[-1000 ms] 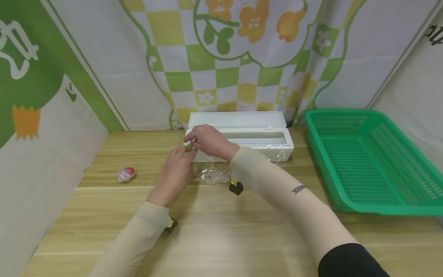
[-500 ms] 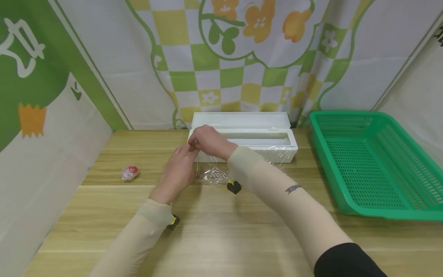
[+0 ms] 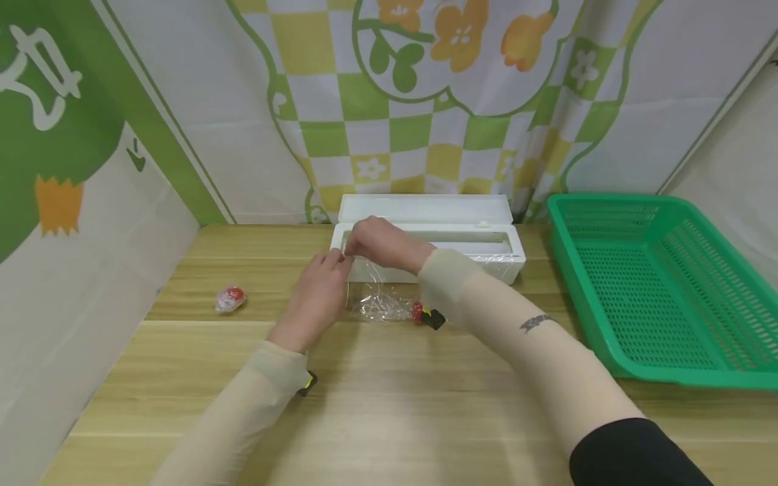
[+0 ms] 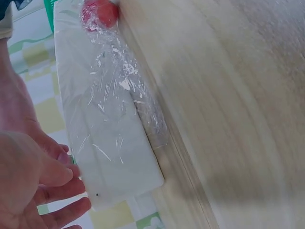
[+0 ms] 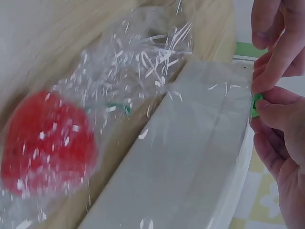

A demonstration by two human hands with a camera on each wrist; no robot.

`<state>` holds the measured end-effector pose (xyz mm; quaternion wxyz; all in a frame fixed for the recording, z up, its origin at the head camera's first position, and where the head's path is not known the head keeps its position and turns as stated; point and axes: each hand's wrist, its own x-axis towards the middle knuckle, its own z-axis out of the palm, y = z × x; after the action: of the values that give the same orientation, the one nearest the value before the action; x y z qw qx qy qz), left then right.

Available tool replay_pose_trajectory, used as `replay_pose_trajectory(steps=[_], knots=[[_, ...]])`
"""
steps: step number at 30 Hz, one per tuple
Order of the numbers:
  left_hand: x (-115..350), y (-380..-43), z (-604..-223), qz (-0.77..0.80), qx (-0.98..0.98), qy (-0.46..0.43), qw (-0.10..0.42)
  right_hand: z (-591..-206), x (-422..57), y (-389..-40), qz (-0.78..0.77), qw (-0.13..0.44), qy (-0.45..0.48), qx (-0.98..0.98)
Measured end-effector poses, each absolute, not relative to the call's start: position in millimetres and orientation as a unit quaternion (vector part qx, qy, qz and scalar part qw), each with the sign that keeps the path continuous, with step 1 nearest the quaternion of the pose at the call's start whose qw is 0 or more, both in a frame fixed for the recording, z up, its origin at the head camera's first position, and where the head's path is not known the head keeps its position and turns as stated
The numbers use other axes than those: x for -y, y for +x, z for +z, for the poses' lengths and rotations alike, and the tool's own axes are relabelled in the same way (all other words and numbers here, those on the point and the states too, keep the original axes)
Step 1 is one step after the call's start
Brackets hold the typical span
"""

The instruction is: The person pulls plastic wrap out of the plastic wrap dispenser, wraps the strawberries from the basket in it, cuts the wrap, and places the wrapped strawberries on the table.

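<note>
A long white cling film box (image 3: 431, 273) stands with its lid (image 3: 425, 209) raised. At its left end my right hand (image 3: 389, 244) pinches a small green slider (image 5: 256, 105) between thumb and fingers, on the box's edge. My left hand (image 3: 319, 293) reaches the same corner; its fingers (image 5: 267, 78) touch the box end beside the slider, thumb apart from them. Clear film (image 4: 112, 95) drapes over the box front onto the table. Under that film lies a red, round, fruit-like thing (image 5: 50, 143), partly hidden behind the right wrist in the head view.
A green plastic basket (image 3: 614, 354) stands at the right of the wooden table (image 3: 389, 418). Another small red thing wrapped in film (image 3: 231, 299) lies at the left. A patterned curtain (image 3: 413, 135) hangs behind the box.
Both hands stay at the box's left end with small finger shifts. My right wrist has turned slightly, and the red thing under the film shows more. The head view has shifted a little.
</note>
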<state>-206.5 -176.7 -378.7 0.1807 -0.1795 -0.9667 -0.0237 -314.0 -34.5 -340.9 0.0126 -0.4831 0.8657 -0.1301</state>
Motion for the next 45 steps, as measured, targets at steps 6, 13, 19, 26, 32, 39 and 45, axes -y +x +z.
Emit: replay_pose_trajectory(steps=[6, 13, 19, 26, 32, 39, 45], knots=[[172.7, -206.2, -380.2, 0.003, 0.973, -0.165, 0.163, -334.0, 20.6, -313.0, -0.098, 0.030, -0.472, -0.876], [169.7, -205.5, -380.1, 0.017, 0.970, -0.165, 0.176, -333.3, 8.3, -309.8, -0.094, 0.031, -0.468, -0.878], [165.0, -205.4, -381.4, 0.017, 0.968, -0.168, 0.186, -332.9, -5.3, -310.5, -0.088, 0.030, -0.468, -0.879], [162.1, -204.5, -380.2, 0.030, 0.974, -0.156, 0.163, -328.3, -39.6, -312.9, -0.100, 0.060, -0.449, -0.886], [162.7, -202.9, -381.9, 0.052, 0.969, -0.162, 0.179, -331.9, -63.7, -315.2, -0.109, 0.047, -0.458, -0.881], [162.7, -203.6, -386.0, 0.061, 0.964, -0.168, 0.198, -331.4, -79.2, -312.3, -0.111, 0.037, -0.460, -0.880], [161.6, -205.0, -387.7, 0.056, 0.963, -0.163, 0.207, -326.2, -94.1, -311.9, -0.098, 0.042, -0.462, -0.880]])
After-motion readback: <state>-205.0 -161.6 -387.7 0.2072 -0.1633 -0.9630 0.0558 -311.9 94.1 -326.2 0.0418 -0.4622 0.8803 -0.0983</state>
